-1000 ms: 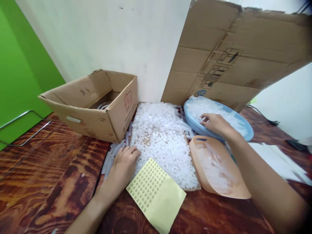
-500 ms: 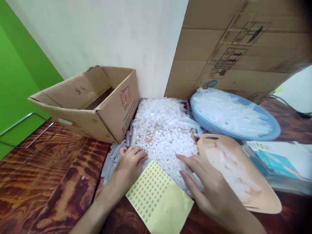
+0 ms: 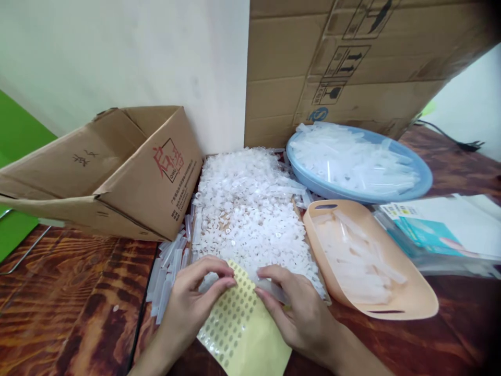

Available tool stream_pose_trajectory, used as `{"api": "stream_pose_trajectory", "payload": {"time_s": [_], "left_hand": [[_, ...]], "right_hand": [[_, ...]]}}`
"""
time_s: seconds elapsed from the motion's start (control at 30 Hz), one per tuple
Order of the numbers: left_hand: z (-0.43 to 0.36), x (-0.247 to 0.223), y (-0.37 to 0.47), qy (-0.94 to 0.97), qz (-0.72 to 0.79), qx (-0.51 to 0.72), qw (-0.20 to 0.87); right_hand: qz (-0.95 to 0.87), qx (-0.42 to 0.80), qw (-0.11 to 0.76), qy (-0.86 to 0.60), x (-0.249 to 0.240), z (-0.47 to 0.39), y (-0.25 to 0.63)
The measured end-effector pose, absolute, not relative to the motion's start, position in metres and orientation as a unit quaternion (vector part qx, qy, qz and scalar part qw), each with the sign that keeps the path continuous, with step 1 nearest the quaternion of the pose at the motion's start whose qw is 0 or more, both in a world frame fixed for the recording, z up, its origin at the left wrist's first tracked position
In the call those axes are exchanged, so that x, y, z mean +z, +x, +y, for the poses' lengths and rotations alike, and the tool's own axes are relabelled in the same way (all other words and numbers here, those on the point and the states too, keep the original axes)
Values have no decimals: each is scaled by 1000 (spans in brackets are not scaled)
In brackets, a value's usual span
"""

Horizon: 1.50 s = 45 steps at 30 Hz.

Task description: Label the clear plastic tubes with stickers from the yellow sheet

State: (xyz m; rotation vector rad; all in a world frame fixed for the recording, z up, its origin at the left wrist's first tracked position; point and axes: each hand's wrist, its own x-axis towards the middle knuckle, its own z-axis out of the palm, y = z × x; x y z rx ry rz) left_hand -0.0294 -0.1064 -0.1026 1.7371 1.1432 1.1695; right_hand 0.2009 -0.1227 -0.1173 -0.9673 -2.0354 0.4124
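A pale yellow sheet of small round stickers (image 3: 254,334) is tilted up between my hands, its dotted half on the left and a plain half on the right. My left hand (image 3: 195,295) pinches the sheet near its top corner with thumb and forefinger. At the sheet's upper right edge, my right hand (image 3: 303,308) closes its thumb and fingers; the fingertips behind are partly hidden. Just beyond the sheet lies a broad heap of small translucent white plastic pieces (image 3: 258,224) on a flat cardboard base.
An open cardboard box (image 3: 156,183) stands on the left, with clear plastic strips (image 3: 166,274) beside it. On the right are a blue basin (image 3: 425,180) piled with translucent pieces, a peach tray (image 3: 420,295) and packaged sheets (image 3: 434,235). A big carton (image 3: 285,73) leans behind.
Both hands have come together at the sheet's upper edges and hold it, where before they rested apart on either side. The sheet has bent and tilted. The view has shifted right.
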Motion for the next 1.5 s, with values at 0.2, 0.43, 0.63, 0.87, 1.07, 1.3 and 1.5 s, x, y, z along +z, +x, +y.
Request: {"api": "stream_pose_trajectory", "payload": {"time_s": [0.2,0.43,0.63,0.87,1.07,1.3,1.5], "left_hand": [[-108,-104,-20,675,428,455,392],[-115,-105,-9,573,459,486,474],[-119,-101,-6,554,467,444,527],[-121,-100,-6,522,463,409,588],[-103,-90,-24,649,448,343,511],[-56,-103,-50,831,527,167,62],[-44,-112,-25,853,504,127,52]], "right_hand": [[-799,220,463,-314,-112,-120,199],[-783,263,476,-302,-110,-124,193],[-799,205,485,-291,-113,-128,190],[-818,159,463,-303,-110,-133,186],[-839,113,438,-302,-115,-126,188],[-810,107,453,-357,-115,-117,200],[-792,133,464,-374,-116,-119,201]]}}
